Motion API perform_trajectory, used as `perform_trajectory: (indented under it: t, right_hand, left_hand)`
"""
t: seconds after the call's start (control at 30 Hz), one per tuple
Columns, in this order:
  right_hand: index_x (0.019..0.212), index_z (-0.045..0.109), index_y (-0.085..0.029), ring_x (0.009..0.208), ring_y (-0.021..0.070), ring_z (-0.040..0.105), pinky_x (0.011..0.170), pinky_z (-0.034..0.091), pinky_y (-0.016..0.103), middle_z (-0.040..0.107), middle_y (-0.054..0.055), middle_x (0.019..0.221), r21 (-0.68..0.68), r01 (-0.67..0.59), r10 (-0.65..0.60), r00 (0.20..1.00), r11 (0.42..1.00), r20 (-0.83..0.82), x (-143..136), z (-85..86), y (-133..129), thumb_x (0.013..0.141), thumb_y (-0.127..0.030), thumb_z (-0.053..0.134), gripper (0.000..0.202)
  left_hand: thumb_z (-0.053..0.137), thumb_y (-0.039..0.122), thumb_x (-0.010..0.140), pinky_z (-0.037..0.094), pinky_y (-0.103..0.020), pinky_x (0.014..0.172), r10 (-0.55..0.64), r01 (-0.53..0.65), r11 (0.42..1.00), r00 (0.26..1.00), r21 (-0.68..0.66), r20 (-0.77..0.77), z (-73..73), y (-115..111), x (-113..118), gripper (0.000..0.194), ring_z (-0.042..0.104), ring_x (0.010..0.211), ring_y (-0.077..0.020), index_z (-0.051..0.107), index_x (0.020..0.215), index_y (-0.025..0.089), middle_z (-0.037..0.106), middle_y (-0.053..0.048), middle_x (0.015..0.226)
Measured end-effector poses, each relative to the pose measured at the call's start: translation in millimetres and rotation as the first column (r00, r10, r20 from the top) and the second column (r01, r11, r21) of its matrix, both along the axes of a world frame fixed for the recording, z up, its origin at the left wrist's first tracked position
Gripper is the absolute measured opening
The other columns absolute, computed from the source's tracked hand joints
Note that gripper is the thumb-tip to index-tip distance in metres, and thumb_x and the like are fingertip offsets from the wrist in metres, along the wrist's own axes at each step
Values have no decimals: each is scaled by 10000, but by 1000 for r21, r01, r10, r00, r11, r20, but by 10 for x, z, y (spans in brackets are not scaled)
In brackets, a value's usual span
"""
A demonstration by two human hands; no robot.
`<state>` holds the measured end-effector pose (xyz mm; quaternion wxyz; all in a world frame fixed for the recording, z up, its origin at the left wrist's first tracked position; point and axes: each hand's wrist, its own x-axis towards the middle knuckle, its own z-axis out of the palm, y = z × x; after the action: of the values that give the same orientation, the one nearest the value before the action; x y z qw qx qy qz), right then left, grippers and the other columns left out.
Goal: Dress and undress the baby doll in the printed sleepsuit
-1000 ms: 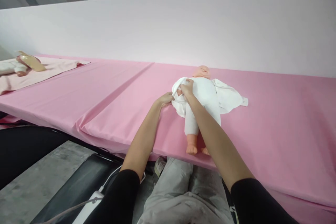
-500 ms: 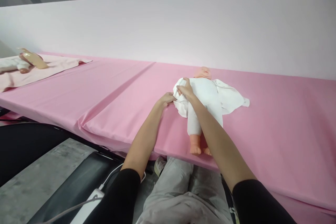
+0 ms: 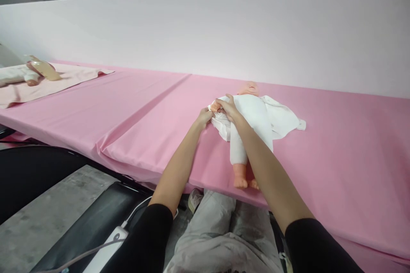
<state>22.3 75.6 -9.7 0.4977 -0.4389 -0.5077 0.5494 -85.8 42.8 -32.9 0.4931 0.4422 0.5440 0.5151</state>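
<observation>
Pinching the edge of a white garment, my left hand has its fingers closed on the cloth, seen from the head view, right beside the small hand of a doll. My right hand is partly curled over that same small hand and the bunched cloth around it, thumb side up; how firmly it grips, I cannot tell. The doll lies on its back on a pink-covered table, straight ahead of me, head toward the white wall and bare feet near the table's front edge. My right forearm crosses over its legs. On the side of my right hand, the garment's other sleeve spreads out flat beside the doll. Well off to my left, a bottle leans at a tilt on a pale pink cloth, near a second white-clothed figure. Below the table, a black seat holds a white power strip.
</observation>
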Motion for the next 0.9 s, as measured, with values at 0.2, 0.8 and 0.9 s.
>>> perform_trajectory:
  t: [0.2,0.8,0.9]
  right_hand:
    - [1378,267,-181,558,91,515,508,438,159,516,-49,668,26,23,-23,1000,999,6,-10,-22,-20,701,-62,575,754]
    - [1410,255,-212,702,130,623,609,521,207,592,-12,711,-54,-11,9,999,999,-39,13,56,-108,758,-62,519,719]
    - [1416,246,-213,719,132,631,636,533,217,590,-10,714,-68,-20,17,999,997,-40,16,74,-122,769,-60,510,714]
  left_hand:
    - [605,197,634,461,-335,760,133,-96,988,931,123,-340,-76,40,31,308,611,878,-238,564,933,140,657,-108,944]
    - [478,66,722,382,-269,645,550,-342,834,587,433,-594,33,-3,-266,290,540,695,-159,611,942,201,555,-6,724]
    - [380,19,761,389,-286,690,607,-312,795,393,520,-691,61,-63,-360,369,559,834,-178,611,964,223,600,-48,912]
